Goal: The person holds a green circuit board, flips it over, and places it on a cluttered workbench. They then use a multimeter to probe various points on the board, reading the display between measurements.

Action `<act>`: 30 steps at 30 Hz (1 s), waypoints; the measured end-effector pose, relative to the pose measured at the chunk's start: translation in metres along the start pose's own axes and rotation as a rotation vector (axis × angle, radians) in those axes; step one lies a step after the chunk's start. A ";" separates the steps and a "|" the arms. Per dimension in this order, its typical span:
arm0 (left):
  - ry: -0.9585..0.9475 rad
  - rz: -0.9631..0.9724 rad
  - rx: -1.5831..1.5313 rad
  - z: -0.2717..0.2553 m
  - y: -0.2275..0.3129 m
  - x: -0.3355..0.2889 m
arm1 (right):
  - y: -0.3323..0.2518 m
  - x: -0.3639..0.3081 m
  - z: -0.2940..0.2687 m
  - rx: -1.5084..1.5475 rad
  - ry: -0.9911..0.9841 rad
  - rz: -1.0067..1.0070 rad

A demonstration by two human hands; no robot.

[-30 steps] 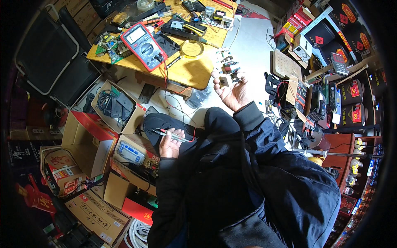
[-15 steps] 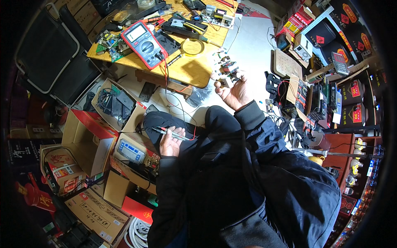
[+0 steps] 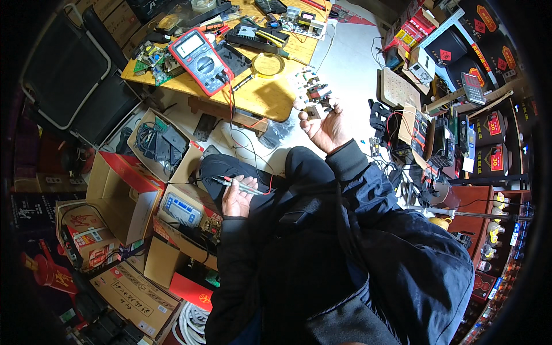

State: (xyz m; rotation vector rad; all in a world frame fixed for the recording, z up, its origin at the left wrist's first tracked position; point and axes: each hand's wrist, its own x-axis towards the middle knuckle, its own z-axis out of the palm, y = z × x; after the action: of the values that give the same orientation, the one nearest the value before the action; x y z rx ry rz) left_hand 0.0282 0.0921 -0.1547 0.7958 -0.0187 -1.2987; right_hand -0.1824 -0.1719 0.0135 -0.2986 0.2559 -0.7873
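Note:
My left hand rests over my left thigh, its fingers closed round a pair of multimeter test probes. Red and black leads run from them up to the red-framed multimeter, which lies at the table's near edge with its display lit. Out past the table corner, my right hand is palm up, gripping a small circuit board by its edges between thumb and fingers. Several components stand on the board; bright light washes out part of it. The probes are well apart from the board.
The wooden table bears a magnifying glass, loose circuit boards and hand tools. Open cardboard boxes crowd my left side. A folding chair stands far left; shelves with boxes line the right.
The circuit board has tilted slightly in my right hand. My left hand and the probes have barely moved.

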 end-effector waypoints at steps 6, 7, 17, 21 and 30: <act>0.013 -0.010 -0.005 -0.001 0.000 0.001 | 0.000 0.002 0.001 0.010 -0.016 0.000; 0.042 -0.010 0.023 -0.001 0.000 0.001 | 0.000 0.002 0.001 0.017 -0.026 0.004; 0.025 -0.009 -0.007 0.001 0.001 0.000 | 0.002 0.002 0.001 0.022 -0.036 0.013; 0.024 -0.007 -0.008 0.002 0.001 0.000 | 0.002 0.001 0.004 -0.006 -0.011 0.000; 0.033 -0.012 -0.010 0.002 0.001 0.000 | 0.001 0.001 0.006 -0.038 -0.024 0.003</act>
State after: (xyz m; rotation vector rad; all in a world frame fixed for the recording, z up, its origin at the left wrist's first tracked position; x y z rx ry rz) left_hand 0.0282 0.0912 -0.1529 0.8094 0.0194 -1.2961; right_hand -0.1785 -0.1707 0.0188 -0.3428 0.2485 -0.7763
